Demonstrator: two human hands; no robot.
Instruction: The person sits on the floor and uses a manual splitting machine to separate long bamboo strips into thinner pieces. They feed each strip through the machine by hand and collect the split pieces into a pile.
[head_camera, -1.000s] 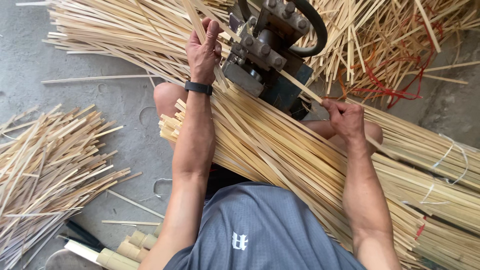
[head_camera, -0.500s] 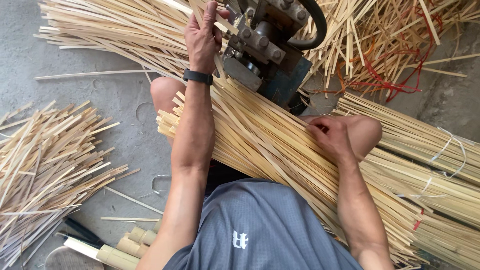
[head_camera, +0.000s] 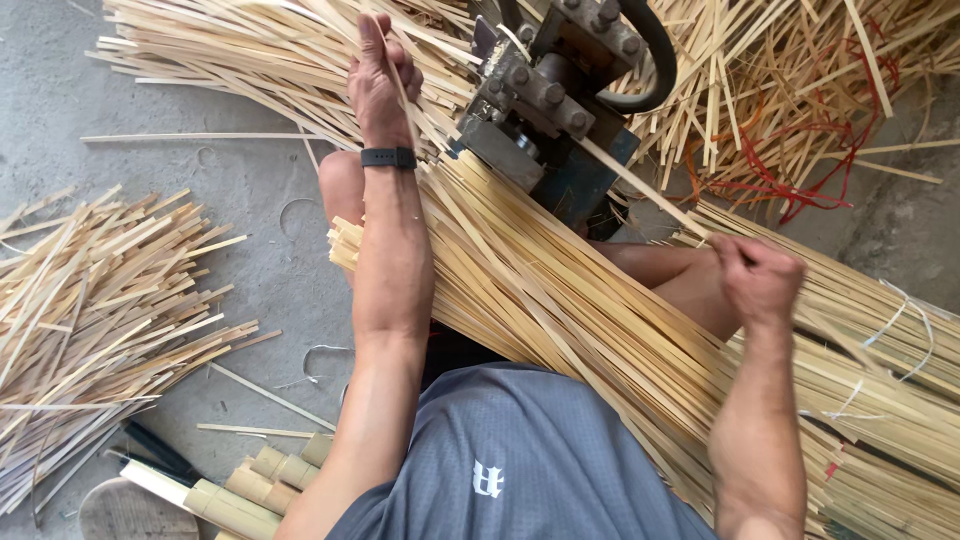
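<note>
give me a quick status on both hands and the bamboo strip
Left hand gripping strips by the steel machine. Right hand closed on one bamboo strip at the machine. Bundle across lap.

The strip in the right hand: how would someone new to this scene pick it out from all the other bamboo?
Start at the dark metal machine at top centre. One pale bamboo strip runs from its lower right side, slanting down to the right hand, which has closed its grip on the end. Unlike the bundle lying across the lap, it stands alone and bridges machine and fist.
</note>
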